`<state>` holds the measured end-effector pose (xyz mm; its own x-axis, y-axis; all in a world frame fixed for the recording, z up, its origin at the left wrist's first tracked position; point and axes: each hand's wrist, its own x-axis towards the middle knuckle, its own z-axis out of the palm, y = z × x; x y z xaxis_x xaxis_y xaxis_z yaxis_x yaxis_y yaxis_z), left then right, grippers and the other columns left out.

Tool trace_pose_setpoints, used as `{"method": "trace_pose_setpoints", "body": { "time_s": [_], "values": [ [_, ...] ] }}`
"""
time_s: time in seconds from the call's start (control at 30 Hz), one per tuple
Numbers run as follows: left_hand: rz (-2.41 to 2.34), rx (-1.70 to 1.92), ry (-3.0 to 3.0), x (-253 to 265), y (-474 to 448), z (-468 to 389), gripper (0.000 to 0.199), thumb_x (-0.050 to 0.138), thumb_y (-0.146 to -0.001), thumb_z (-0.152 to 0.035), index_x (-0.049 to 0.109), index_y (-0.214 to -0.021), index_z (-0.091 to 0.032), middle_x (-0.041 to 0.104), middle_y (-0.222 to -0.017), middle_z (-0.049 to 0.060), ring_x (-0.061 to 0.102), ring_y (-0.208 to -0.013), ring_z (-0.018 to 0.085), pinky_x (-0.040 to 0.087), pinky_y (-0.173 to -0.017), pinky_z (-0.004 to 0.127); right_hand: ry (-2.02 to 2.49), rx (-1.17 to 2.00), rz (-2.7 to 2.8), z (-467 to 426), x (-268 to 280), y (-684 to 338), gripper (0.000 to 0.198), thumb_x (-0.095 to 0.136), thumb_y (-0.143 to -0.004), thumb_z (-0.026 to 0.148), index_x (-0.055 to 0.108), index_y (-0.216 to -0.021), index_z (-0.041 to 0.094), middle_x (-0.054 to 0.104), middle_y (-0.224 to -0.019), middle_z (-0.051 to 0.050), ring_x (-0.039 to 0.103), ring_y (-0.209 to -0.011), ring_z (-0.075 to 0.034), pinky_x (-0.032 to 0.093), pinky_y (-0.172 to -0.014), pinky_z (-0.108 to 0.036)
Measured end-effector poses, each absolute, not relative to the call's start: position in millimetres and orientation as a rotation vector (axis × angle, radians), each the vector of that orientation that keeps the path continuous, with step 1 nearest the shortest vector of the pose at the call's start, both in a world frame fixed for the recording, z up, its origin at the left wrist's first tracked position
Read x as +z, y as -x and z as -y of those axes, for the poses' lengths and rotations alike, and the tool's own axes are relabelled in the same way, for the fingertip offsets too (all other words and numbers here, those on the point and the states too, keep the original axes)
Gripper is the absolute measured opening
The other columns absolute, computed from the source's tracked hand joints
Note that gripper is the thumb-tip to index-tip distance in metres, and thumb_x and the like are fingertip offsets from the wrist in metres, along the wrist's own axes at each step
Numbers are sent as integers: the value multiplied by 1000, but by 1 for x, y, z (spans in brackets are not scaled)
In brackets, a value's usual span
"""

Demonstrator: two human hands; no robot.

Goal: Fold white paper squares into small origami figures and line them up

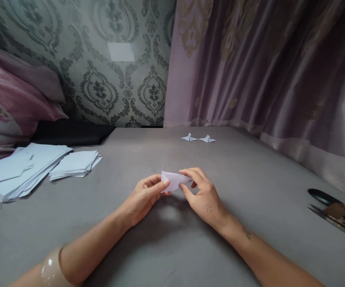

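Note:
A small folded piece of white paper (pixel 174 181) is held up above the grey surface, between my two hands. My left hand (pixel 148 193) pinches its left end, thumb in front and fingers behind. At the right, pointed end, my right hand (pixel 202 191) grips the paper between thumb and forefinger. Farther back on the surface sit two small folded paper figures, a left one (pixel 189 137) and a right one (pixel 207 139), each with spread wing-like points.
On the left lie a large stack of white paper sheets (pixel 40 159) and a smaller stack of cut paper (pixel 75 164). Behind them is a black flat item (pixel 76 132). Scissors (pixel 324 213) and other tools lie at the right edge. A curtain (pixel 250 71) borders the right side.

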<state>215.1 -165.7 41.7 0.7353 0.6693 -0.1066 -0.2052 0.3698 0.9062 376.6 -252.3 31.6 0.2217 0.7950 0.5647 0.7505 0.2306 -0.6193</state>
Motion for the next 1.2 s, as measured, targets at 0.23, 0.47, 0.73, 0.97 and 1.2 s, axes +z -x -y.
{"method": "trace_pose_setpoints", "body": {
  "time_s": [0.23, 0.47, 0.73, 0.97, 1.2],
  "values": [
    [-486, 552, -1163, 38, -214, 167, 31, 75, -71, -28, 67, -99, -15, 69, -99, 9, 62, -95, 22, 43, -89, 35, 1515, -217, 1665, 255, 33, -372, 33, 54, -85, 9, 60, -114, 24, 57, -115, -9, 54, -108, -23, 45, -95, -41],
    [-481, 468, -1216, 37, -213, 169, 31, 75, -72, -32, 68, -99, -18, 70, -94, 5, 62, -92, 21, 45, -86, 33, 1418, -278, 1744, 258, 36, -369, 21, 51, -89, 10, 64, -97, 24, 60, -112, -7, 55, -105, -20, 47, -89, -38],
    [-575, 495, -1273, 43, -213, 170, 27, 69, -76, -41, 71, -84, -16, 69, -84, 6, 62, -84, 20, 47, -75, 29, 1379, -328, 1854, 259, 38, -371, 21, 48, -89, 9, 65, -88, 22, 61, -112, -7, 55, -105, -18, 45, -87, -35],
    [-823, 882, -1058, 30, -214, 159, 28, 74, -65, -34, 57, -78, -15, 63, -68, 0, 58, -60, 12, 45, -58, 24, 1321, -448, 1986, 260, 36, -375, 24, 46, -86, 3, 63, -91, 20, 65, -110, -7, 55, -107, -19, 43, -93, -38],
    [-968, 906, -1179, 29, -212, 154, 39, 69, -66, -25, 48, -98, -18, 62, -70, -3, 57, -58, 11, 45, -56, 22, 1413, -399, 2070, 247, 23, -388, 25, 46, -85, 2, 65, -87, 18, 68, -110, -9, 58, -108, -20, 43, -97, -42]
  ]
}}
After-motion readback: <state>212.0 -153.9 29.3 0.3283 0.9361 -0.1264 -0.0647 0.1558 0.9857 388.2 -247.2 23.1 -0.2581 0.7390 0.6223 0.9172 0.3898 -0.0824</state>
